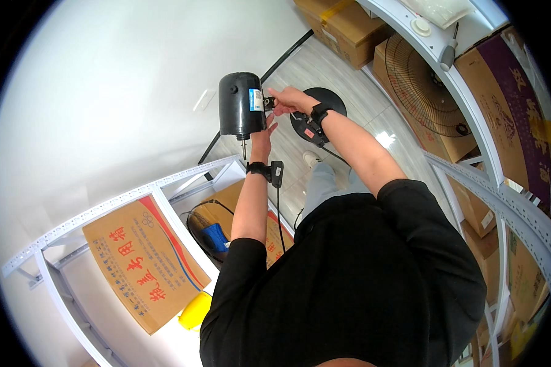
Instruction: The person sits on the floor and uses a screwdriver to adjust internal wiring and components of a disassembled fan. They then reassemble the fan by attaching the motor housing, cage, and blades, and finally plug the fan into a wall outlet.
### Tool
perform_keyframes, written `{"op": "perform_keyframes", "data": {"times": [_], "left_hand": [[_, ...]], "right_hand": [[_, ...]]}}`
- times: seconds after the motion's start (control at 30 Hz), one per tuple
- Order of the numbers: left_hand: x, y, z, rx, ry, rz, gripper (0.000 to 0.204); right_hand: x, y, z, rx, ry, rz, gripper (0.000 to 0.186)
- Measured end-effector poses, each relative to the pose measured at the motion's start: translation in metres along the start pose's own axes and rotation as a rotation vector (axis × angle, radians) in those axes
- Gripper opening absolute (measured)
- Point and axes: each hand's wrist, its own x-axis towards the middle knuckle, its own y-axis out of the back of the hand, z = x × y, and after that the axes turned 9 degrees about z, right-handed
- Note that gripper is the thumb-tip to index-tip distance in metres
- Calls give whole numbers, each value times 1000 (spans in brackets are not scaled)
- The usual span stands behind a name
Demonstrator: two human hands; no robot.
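Observation:
A black fan motor housing [234,104] with a blue-and-white label is up in front of me, its metal shaft [245,148] pointing down toward me. My right hand [289,100] is closed at the small black bracket [269,103] on the housing's right side. Against the lower right edge of the housing is my left hand [263,136], its fingers partly hidden behind the housing; it seems to hold the motor there. A round black stand base [332,101] rests on the floor beyond my right wrist. Both wrists wear black straps with small devices.
White metal shelving [159,196] at the left holds cardboard boxes [142,263], a yellow object [194,311] and a blue item [215,237] with black cable. At the right, a shelf [480,110] carries a screwdriver [448,54]; a round fan grille [422,85] leans by boxes. A white wall stands ahead.

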Motion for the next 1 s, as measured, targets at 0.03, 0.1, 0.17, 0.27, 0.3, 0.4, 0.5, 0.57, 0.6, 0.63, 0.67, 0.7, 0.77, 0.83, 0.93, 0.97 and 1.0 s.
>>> {"op": "perform_keyframes", "data": {"times": [0.03, 0.1, 0.17, 0.27, 0.3, 0.4, 0.5, 0.57, 0.6, 0.63, 0.67, 0.7, 0.77, 0.83, 0.93, 0.97, 1.0], "left_hand": [[1, -2, 2, 1, -9, -29, 35], [1, 0, 1, 39, -42, -56, 36], [-1, 5, -5, 113, -90, -50, 36], [8, 10, -8, 75, -54, -28, 35], [8, 10, -9, 77, -52, -28, 34], [6, 8, -9, 80, -46, -28, 32], [5, 5, -5, 48, -15, -9, 30], [5, 6, -5, -8, 30, 24, 29], [4, 5, -5, 47, 0, 10, 29], [2, 5, -5, 100, -30, -2, 30], [1, 5, -6, 153, -59, -14, 31], [1, 5, -4, 126, -51, -11, 31], [2, 0, -1, 71, -36, -16, 31], [2, -1, -1, 60, -34, -6, 31], [4, 6, -4, 51, -20, 7, 30], [4, 9, -5, 50, -13, 11, 30], [3, 8, -5, 67, -18, 13, 30]], "right_hand": [[5, 4, 1, 1, 14, -48, 34], [8, 7, 4, -6, 35, -153, 38], [5, 3, 5, 78, 14, -129, 33], [10, 0, 2, -10, 177, -97, 26], [7, -2, 0, -83, 251, -92, 24], [-4, 4, 1, -752, 1012, 171, 22], [-10, 3, 4, -751, 1200, 225, 27], [-15, 2, 3, -435, 652, 134, 33], [-15, 2, 4, -274, 378, 91, 36], [-13, 3, 4, -212, 239, 30, 38], [-11, 4, 4, -150, 99, -31, 40], [-7, 5, 6, -83, -40, -91, 42], [6, 5, 11, 48, -30, -117, 41], [8, 3, 12, -11, 115, -104, 40], [6, 3, 9, -419, 655, 41, 38], [2, 5, 9, -581, 906, 128, 37], [-2, 6, 8, -746, 1156, 216, 37]]}}
